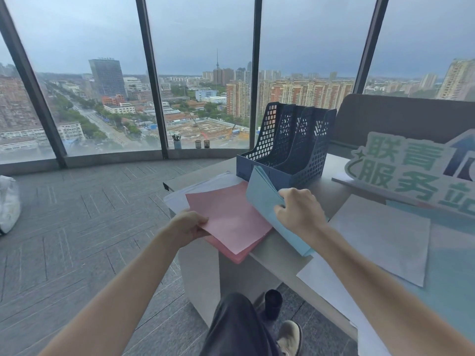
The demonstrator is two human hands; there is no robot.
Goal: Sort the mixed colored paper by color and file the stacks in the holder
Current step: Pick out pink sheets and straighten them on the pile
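Blue stack lifted for filing, pink stack waiting at the desk edge.

The right hand (pixel 299 210) grips the light-blue paper stack (pixel 264 199), tilted up just in front of the dark blue slotted file holder (pixel 290 142), which stands beyond both hands with all visible slots apparently empty. The left hand (pixel 191 224) pinches the near-left corner of the pink paper stack (pixel 231 217), which overhangs the desk (pixel 280 250) edge; white sheets (pixel 195 187) lie beneath it. Filing seems to be starting: next, the blue stack needs squaring upright and lowering into a slot, clearing the holder's low front lip. More sheets (pixel 385 235) lie right of the right hand.
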